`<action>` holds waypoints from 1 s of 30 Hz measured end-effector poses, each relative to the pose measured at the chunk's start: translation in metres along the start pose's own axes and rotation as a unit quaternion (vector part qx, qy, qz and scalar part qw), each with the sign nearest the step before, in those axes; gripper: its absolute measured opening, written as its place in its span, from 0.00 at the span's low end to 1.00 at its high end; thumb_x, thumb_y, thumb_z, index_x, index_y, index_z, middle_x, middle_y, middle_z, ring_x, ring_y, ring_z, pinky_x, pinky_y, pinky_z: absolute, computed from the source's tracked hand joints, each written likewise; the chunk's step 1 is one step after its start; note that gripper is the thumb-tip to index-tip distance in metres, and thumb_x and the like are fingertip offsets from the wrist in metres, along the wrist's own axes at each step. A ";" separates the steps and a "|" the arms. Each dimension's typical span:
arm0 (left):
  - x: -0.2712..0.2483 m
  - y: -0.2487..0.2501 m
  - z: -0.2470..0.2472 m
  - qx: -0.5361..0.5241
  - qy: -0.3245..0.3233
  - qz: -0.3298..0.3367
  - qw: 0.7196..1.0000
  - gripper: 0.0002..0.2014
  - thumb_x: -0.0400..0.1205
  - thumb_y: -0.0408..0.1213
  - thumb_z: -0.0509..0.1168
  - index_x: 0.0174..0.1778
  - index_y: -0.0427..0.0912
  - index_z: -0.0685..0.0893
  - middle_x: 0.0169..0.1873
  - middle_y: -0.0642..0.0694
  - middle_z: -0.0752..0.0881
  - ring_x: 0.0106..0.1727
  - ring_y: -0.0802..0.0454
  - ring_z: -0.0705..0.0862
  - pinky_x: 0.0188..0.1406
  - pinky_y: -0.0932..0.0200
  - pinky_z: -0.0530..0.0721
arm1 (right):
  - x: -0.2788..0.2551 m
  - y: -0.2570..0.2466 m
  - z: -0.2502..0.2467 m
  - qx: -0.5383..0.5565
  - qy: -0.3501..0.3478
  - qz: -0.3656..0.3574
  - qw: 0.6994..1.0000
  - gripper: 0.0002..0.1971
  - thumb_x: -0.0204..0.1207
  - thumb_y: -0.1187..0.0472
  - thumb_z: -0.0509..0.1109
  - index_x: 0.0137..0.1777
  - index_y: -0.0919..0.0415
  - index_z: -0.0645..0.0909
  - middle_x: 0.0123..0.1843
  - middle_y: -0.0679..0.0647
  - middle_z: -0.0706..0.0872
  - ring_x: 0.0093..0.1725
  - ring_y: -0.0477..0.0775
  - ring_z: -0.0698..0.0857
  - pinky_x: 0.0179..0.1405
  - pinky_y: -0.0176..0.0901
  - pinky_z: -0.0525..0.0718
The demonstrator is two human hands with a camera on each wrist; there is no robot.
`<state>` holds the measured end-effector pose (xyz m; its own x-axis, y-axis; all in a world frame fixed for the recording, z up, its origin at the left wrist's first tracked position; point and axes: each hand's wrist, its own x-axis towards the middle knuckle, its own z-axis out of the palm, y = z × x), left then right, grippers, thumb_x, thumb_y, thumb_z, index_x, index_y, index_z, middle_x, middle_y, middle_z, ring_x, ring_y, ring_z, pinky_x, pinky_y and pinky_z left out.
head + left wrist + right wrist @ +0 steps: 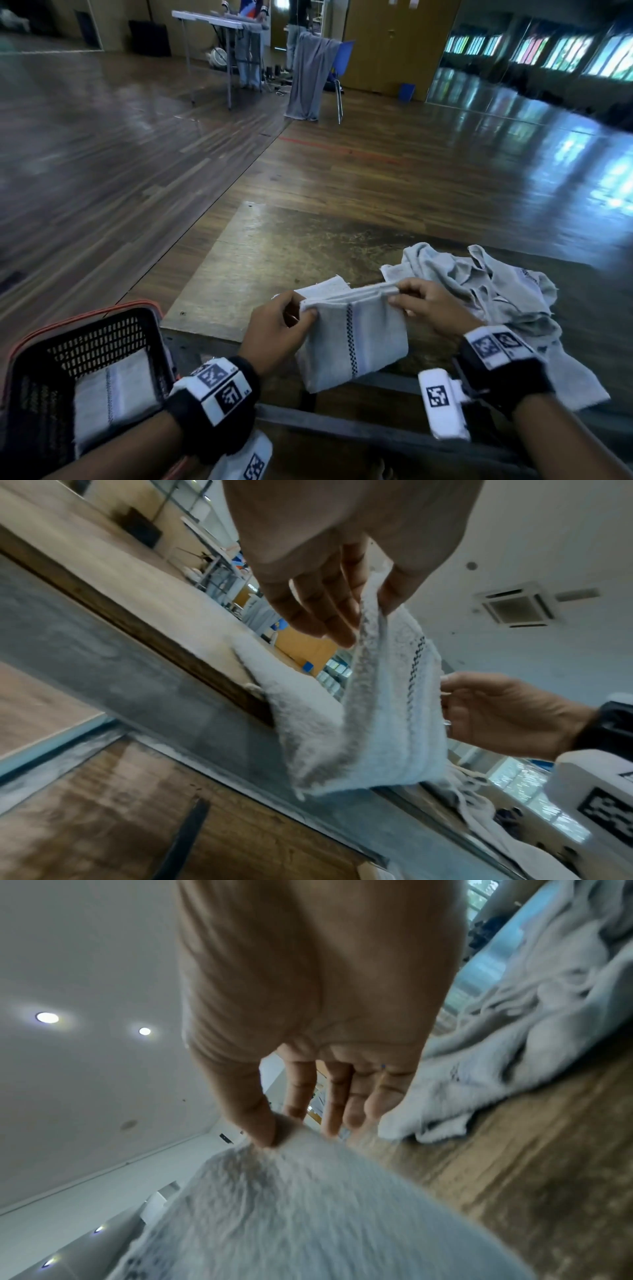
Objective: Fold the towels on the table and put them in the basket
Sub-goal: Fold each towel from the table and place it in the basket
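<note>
Left hand [274,329] pinches the left top corner of a folded grey towel [356,346]; right hand [428,305] pinches the right top corner. The towel hangs at the table's [274,246] near edge, its lower part draped below the rim. Head view: black mesh basket [102,329] at 8 o'clock, cut off by the frame, with one folded towel [113,387] inside; crumpled towels [496,291] heaped at 3 o'clock. Left wrist view alone shows the checked stripe [416,666] from below. Right wrist view: towel blurred, only the thumb [250,1110] visibly on cloth; basket hidden.
</note>
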<state>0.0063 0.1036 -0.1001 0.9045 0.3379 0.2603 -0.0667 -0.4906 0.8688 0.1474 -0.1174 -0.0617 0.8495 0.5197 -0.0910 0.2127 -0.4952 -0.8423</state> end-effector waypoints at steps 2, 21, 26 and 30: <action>0.013 -0.015 -0.002 0.025 0.005 -0.038 0.999 0.09 0.76 0.39 0.68 0.31 0.51 0.77 0.26 0.56 0.81 0.28 0.65 0.78 0.28 0.72 0.72 | 0.023 -0.001 0.020 0.027 0.021 0.026 0.999 0.06 0.76 0.63 0.71 0.51 0.61 0.83 0.48 0.56 0.87 0.49 0.52 0.85 0.53 0.47 0.82; 0.073 -0.060 -0.002 0.274 -0.108 -0.086 0.952 0.09 0.80 0.43 0.60 0.49 0.41 0.78 0.53 0.39 0.77 0.53 0.38 0.80 0.53 0.46 0.81 | 0.082 0.004 0.074 -0.227 0.085 0.082 0.967 0.12 0.80 0.50 0.61 0.49 0.58 0.77 0.46 0.57 0.85 0.46 0.59 0.83 0.44 0.47 0.77; 0.080 -0.065 -0.007 0.265 -0.107 -0.092 0.954 0.08 0.80 0.38 0.59 0.51 0.37 0.78 0.53 0.36 0.81 0.54 0.37 0.80 0.52 0.48 0.80 | 0.070 0.007 0.067 -0.225 0.032 0.076 0.971 0.11 0.81 0.50 0.60 0.47 0.58 0.72 0.46 0.57 0.83 0.48 0.58 0.81 0.46 0.47 0.73; 0.083 -0.068 -0.008 0.241 -0.095 -0.093 0.961 0.08 0.81 0.36 0.58 0.52 0.37 0.77 0.52 0.35 0.82 0.53 0.38 0.81 0.49 0.50 0.79 | 0.069 0.011 0.070 -0.246 0.033 0.070 0.966 0.10 0.81 0.49 0.59 0.47 0.55 0.71 0.46 0.56 0.84 0.48 0.60 0.83 0.50 0.50 0.78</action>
<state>0.0822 0.1713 -0.1339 0.9455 0.3255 -0.0033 0.2660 -0.7669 0.5841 0.1742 -0.0384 -0.1147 0.9122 0.3856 -0.1386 0.2825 -0.8368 -0.4690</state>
